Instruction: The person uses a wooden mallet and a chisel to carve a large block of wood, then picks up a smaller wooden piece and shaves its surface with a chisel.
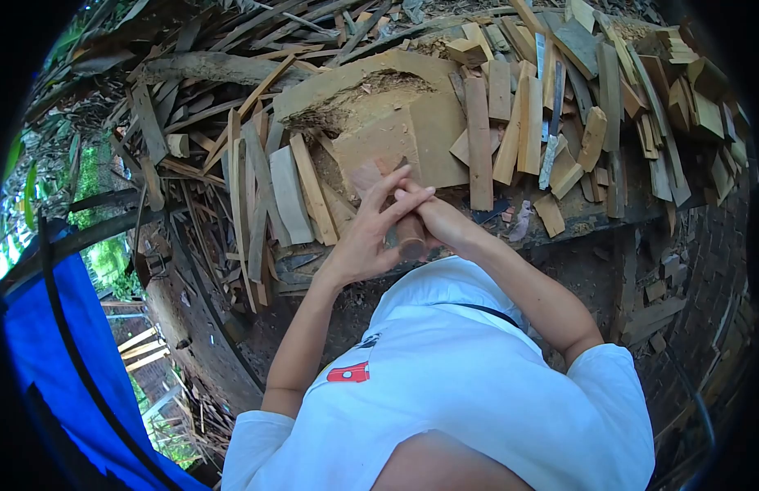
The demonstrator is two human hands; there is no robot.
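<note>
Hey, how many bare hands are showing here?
2. The left hand is left of the round wooden piece, the right hand to its upper right. Their fingers overlap, partly hidden. No other hands show.

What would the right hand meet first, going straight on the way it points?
Most likely the left hand: its fingers cross just ahead of the right hand's fingertips. They look close or touching, but from above the depth between them is unclear.

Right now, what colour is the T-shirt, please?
The T-shirt is mostly white, best in the head view.
</note>
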